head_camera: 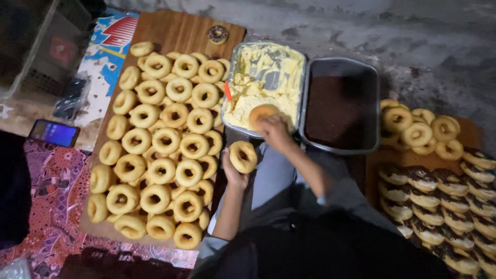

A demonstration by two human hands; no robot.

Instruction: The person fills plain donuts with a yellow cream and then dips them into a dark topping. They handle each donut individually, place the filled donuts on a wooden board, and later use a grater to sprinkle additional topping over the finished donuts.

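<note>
Right hand (274, 132) pinches donut (262, 114) face-down in cream tray (264, 77); left hand (233, 168) grips plain donut (243, 156) above lap. Risks: pressing too deep tears donut; loose left grip drops donut.

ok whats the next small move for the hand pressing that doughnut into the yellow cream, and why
Probably lift the right hand and carry its doughnut to the dark sprinkle tray. The doughnut is face down in the cream tray, and finished ones at right wear a dark topping. The left hand holds a plain doughnut.
</note>
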